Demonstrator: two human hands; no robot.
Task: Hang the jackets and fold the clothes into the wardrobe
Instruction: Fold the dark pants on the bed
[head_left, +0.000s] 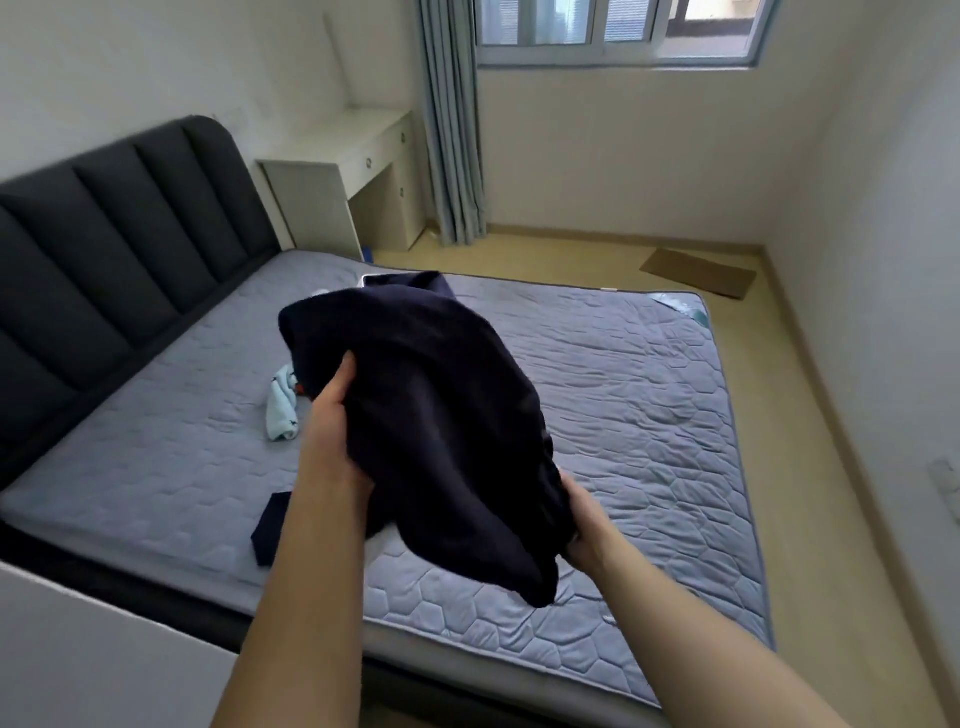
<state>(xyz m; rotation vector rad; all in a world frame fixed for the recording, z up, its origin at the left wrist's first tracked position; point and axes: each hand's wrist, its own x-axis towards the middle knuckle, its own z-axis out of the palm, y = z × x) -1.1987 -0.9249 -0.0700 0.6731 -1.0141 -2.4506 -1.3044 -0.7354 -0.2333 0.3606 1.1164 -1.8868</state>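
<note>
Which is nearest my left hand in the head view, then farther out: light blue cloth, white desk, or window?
1. Light blue cloth, on the mattress just left of the left hand.
2. White desk, far left corner.
3. Window, top right, farthest back.

Over the middle of the mattress (649, 389), the way is barred by the dark garment (431, 415) held aloft. Open quilted surface is left along the right edge and far right corner. Near the headboard (104, 249), room is narrowed by a pale blue cloth (280, 410); the near edge is taken by a folded dark piece (272, 525).
</note>
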